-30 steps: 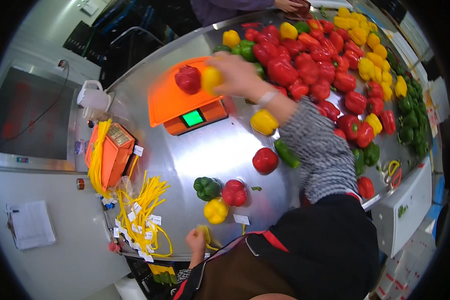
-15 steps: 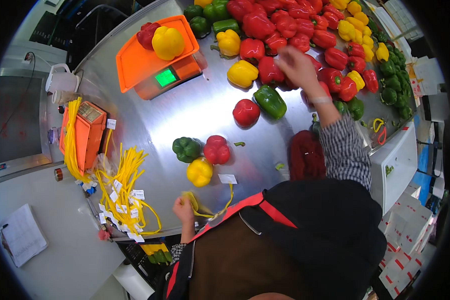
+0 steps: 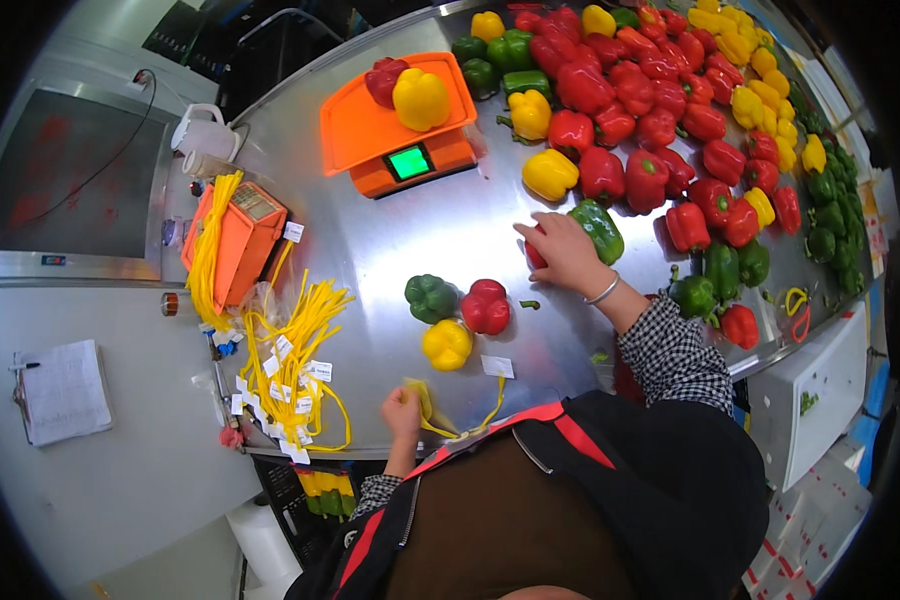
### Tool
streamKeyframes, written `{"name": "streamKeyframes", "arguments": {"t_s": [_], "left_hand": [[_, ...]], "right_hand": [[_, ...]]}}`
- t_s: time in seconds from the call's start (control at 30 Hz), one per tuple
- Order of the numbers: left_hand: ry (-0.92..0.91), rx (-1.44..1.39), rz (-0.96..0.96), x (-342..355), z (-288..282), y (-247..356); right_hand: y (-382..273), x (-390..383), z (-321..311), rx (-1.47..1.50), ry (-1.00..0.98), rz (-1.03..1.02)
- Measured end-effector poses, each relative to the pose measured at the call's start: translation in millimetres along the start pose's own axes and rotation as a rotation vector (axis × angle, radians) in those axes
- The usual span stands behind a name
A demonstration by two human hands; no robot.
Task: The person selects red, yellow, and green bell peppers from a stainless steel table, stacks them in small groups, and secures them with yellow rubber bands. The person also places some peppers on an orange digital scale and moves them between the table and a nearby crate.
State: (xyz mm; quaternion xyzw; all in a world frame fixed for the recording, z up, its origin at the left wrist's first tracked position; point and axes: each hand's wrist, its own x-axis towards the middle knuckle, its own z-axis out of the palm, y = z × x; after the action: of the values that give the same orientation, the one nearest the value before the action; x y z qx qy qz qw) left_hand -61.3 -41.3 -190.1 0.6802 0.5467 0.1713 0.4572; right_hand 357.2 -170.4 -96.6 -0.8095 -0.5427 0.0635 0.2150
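Note:
My left hand (image 3: 402,412) is closed on a yellow mesh net bag (image 3: 427,408) at the table's near edge; the bag's strip trails right to a white tag (image 3: 497,366). My right hand (image 3: 567,258) is curled over a red bell pepper (image 3: 534,247), mostly hidden beneath the fingers. Just beyond that hand lies a green bell pepper (image 3: 598,232). Between my hands and the scale sits a cluster of three: a green pepper (image 3: 431,299), a red pepper (image 3: 486,307) and a yellow pepper (image 3: 447,345).
An orange scale (image 3: 400,130) bears a red and a yellow pepper. Yellow net bags with white tags (image 3: 305,345) lie at left beside an orange container (image 3: 240,245). Piled red peppers (image 3: 635,90) fill the far right. Scissors (image 3: 798,315) and a white bin (image 3: 810,400) are at right.
My right hand has come back from the red pepper pile, toward me and left, onto the single red pepper. My left hand keeps its hold on the net bag. The whole view has shifted.

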Motion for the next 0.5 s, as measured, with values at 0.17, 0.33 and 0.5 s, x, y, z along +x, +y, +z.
{"name": "streamKeyframes", "arguments": {"t_s": [0.17, 0.33, 0.5], "left_hand": [[0.036, -0.004, 0.035, 1.4, 3.8, 1.4], [0.036, 0.199, 0.111, -1.2, 3.3, 9.5], [0.009, 0.035, 0.125, -3.6, 1.8, 8.5]], "right_hand": [[3.4, 5.1, 12.3, -0.006, 0.033, 0.019], [9.4, 7.2, 10.7, -0.09, 0.193, 0.04], [18.2, -6.9, -11.2, -0.035, 0.322, 0.0]]}}
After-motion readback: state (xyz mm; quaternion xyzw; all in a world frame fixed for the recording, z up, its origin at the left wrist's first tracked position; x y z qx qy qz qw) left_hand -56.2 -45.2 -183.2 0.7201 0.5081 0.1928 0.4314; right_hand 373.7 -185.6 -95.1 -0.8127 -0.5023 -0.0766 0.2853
